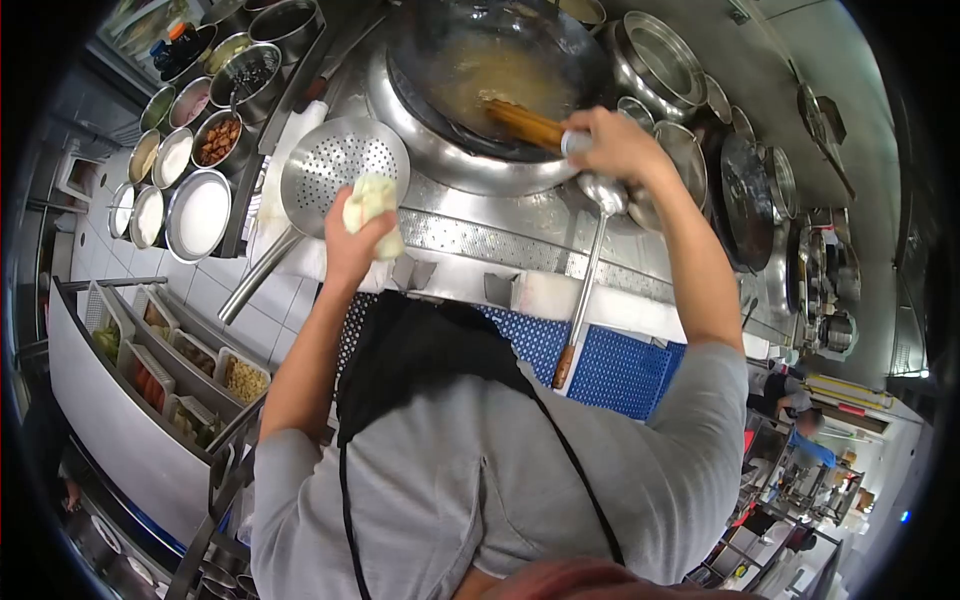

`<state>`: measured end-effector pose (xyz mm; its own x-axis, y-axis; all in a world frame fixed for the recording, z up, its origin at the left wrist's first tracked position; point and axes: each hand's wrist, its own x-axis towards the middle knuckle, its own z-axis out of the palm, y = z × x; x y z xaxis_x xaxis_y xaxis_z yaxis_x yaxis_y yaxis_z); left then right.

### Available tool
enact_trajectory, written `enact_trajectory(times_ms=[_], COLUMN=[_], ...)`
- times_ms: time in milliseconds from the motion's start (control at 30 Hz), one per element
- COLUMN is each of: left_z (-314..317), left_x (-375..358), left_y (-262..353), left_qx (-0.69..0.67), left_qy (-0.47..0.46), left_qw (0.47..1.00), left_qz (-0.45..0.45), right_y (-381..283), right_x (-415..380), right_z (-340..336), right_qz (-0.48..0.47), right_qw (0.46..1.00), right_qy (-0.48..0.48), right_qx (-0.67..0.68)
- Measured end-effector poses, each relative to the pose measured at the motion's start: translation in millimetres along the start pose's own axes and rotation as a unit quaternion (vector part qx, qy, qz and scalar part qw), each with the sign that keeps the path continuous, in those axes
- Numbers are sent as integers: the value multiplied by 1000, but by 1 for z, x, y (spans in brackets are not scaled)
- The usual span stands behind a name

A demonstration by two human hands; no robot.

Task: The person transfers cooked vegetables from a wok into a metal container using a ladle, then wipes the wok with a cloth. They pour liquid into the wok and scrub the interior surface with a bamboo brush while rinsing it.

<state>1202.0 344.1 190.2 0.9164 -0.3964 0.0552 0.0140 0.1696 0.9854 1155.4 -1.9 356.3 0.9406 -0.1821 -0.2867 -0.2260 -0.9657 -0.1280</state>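
Note:
My right hand (615, 147) grips a wooden brush (528, 126) by its pale end, and the other end reaches down into a large dark wok (420, 88) with cloudy yellowish liquid in it. In my left hand (352, 247) is a crumpled pale cloth (370, 208), held over the edge of a perforated metal strainer (322, 165). The strainer's handle points down to the left. A long ladle (597, 240) with a wooden grip lies below my right hand.
Metal pots of ingredients (198, 215) stand at the left, above an open drawer of food bins (245, 378). Stacked metal bowls (662, 60) and a dark pan (746, 200) are at the right. A person in blue (812, 447) is far off at the right.

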Motion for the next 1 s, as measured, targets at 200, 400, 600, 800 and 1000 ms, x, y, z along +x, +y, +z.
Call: enact_trajectory(times_ms=[200, 400, 600, 800, 1000], left_z=[82, 139, 136, 135, 132], left_x=[66, 82, 86, 93, 87], left_y=[28, 26, 14, 15, 12], left_qx=[425, 539, 461, 444, 443], left_qy=[-161, -252, -212, -203, -210], left_qw=[812, 748, 794, 802, 801], left_qz=[366, 294, 334, 344, 343], right_y=[-21, 2, 126, 31, 25], right_x=[72, -13, 25, 188, 137], right_z=[21, 4, -50, 13, 32], right_qz=[55, -20, 50, 100, 62], right_qw=[998, 1000, 969, 983, 983], right_qy=[31, -9, 43, 143, 149], right_qx=[12, 11, -239, -56, -85])
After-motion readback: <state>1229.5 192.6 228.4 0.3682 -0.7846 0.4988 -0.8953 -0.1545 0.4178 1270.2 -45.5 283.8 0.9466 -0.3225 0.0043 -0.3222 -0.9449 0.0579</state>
